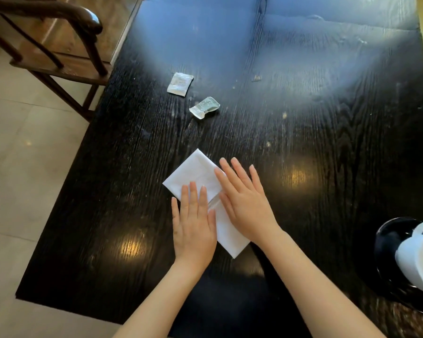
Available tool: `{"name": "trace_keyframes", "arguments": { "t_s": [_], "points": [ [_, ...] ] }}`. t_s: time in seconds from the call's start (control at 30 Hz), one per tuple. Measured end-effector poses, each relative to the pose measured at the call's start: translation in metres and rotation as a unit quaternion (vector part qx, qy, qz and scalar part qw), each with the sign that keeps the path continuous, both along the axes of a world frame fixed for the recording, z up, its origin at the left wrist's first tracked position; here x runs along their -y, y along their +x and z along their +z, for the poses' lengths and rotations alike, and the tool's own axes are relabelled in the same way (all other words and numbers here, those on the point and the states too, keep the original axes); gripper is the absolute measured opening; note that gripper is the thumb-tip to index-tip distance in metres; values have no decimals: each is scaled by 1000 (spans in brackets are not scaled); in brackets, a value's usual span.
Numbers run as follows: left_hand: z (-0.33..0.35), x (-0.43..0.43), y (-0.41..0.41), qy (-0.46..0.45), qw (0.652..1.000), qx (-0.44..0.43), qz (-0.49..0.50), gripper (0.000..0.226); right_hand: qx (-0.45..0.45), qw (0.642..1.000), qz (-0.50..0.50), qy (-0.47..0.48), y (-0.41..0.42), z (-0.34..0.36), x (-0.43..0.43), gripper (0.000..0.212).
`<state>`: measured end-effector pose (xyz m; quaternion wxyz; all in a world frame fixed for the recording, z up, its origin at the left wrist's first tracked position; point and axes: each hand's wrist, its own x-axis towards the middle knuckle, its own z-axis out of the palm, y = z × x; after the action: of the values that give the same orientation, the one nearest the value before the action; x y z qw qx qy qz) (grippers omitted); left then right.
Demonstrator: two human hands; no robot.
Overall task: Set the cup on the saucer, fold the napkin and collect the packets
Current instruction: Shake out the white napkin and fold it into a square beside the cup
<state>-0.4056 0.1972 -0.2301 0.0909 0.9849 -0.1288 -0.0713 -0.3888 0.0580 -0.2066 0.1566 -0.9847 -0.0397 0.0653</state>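
Note:
A white folded napkin [195,174] lies on the black wooden table [303,142], near the front middle. My left hand [193,223] rests flat on its near left part, fingers together. My right hand [242,198] lies flat on its right side, fingers spread. Two small pale green packets lie farther back: one flat packet [180,83] and one crumpled packet [204,107] to its right. A white cup [418,259] stands on a black saucer [388,242] at the right edge, partly cut off by the frame.
A dark wooden armchair [59,45] stands beyond the table's left edge on a pale tiled floor [22,179]. The table's left edge runs diagonally from the chair down to the front.

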Motion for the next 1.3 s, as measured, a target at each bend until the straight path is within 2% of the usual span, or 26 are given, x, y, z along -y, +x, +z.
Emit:
{"name": "trace_keyframes", "arguments": {
  "t_s": [0.07,0.17,0.27,0.4,0.47,0.57,0.87,0.93,1.0,1.07,1.17,1.23,1.3],
  "points": [
    [-1,0,0,16,1000,-2,4,55,-40,994,83,-60,11,-12,5,54],
    [3,1,1,35,999,-20,10,58,-30,992,76,-100,8,-23,10,57],
    [8,-1,1,31,999,-39,15,61,-3,994,64,-91,5,-24,10,56],
    [15,-5,33,-66,996,-2,62,58,7,993,72,-88,6,-26,9,55],
    [16,-1,56,-39,999,17,11,56,8,993,70,-94,6,-26,9,55],
    [1,-3,71,20,999,-11,-45,58,5,993,68,-93,7,-24,8,55],
    [0,-56,45,-5,999,-49,-4,64,-25,993,69,-93,8,-21,9,56],
    [9,-61,49,-64,995,-76,3,66,-32,993,71,-90,8,-22,9,56],
    [21,-53,63,-162,982,-80,47,67,-36,992,76,-89,8,-22,10,57],
    [30,-41,85,-193,974,-79,86,67,-34,994,79,-67,10,-18,11,58],
    [36,-32,118,-149,973,-150,91,68,-4,999,43,-9,4,-4,18,56],
    [38,-37,132,-135,963,-208,101,63,25,999,27,-12,-8,4,21,53],
    [41,-46,139,-150,949,-256,105,49,6,998,45,-41,-23,3,21,57]
  ]
}}
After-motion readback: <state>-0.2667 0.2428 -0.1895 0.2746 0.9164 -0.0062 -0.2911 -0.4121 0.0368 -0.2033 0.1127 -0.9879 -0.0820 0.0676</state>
